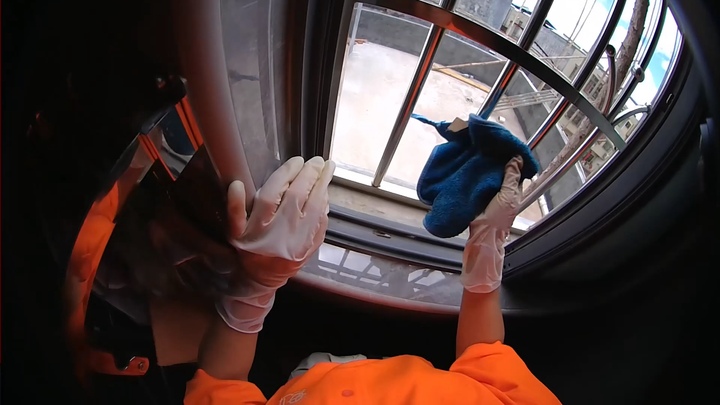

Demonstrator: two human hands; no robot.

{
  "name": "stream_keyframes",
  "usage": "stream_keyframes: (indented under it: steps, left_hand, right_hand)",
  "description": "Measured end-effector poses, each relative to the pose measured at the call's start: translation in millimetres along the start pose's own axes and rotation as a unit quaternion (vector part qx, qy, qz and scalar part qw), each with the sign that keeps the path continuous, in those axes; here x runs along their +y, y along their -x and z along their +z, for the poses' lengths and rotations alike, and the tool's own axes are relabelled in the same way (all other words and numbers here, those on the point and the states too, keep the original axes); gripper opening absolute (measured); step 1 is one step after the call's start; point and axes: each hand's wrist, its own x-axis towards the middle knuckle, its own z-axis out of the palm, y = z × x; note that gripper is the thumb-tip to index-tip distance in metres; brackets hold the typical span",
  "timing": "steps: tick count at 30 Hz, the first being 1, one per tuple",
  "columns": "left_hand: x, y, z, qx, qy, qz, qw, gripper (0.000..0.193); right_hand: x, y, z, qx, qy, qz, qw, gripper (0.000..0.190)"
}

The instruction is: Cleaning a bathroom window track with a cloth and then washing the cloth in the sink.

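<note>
Both my hands wear thin, whitish see-through gloves. My right hand (498,208) grips a blue terry cloth (478,171), which hangs loosely in front of the metal window bars (410,107); a small pale tag shows at its upper edge. At the left, my left hand (284,208) rests against the edge of a window panel (247,67), its fingers nearly straight and close together, the thumb set apart on the near side. Nothing is seen held in it. The dark window frame (388,242) runs along the bottom of the opening, between my two hands.
A pale, reflective sill (388,275) lies below the frame. Beyond the bars are a light concrete surface (382,79), grey walls, poles and buildings. A metal fitting with a screw (135,365) shows at the lower left, near dark, reflective surfaces.
</note>
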Motion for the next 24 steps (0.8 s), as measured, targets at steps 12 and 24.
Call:
stream_keyframes:
  steps: [12,24]
  left_hand:
    - [2,-4,-2,-0.022,0.017,-0.01,1.0,0.06]
    - [-2,8,1,-0.054,0.022,-0.019,0.998,0.06]
  right_hand:
    - [134,-55,-127,-0.048,0.519,-0.089,0.849,0.036]
    - [-64,-97,-50,0.011,0.129,-0.07,0.989,0.038]
